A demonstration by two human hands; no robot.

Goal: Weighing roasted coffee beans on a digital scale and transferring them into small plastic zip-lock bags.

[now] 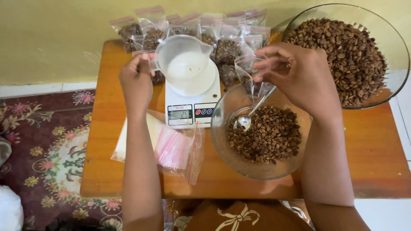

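My left hand grips the handle of a clear plastic measuring cup that stands empty on a small white digital scale. My right hand pinches a small clear zip bag above a glass bowl partly filled with brown coffee beans. A metal spoon leans in that bowl, bowl end down on the beans. Its handle runs up under my right fingers; I cannot tell if they grip it.
A large glass bowl heaped with beans stands at the back right. Several filled small bags lie behind the scale against the yellow wall. A pack of empty zip bags lies at the front of the wooden table. A patterned rug covers the floor at left.
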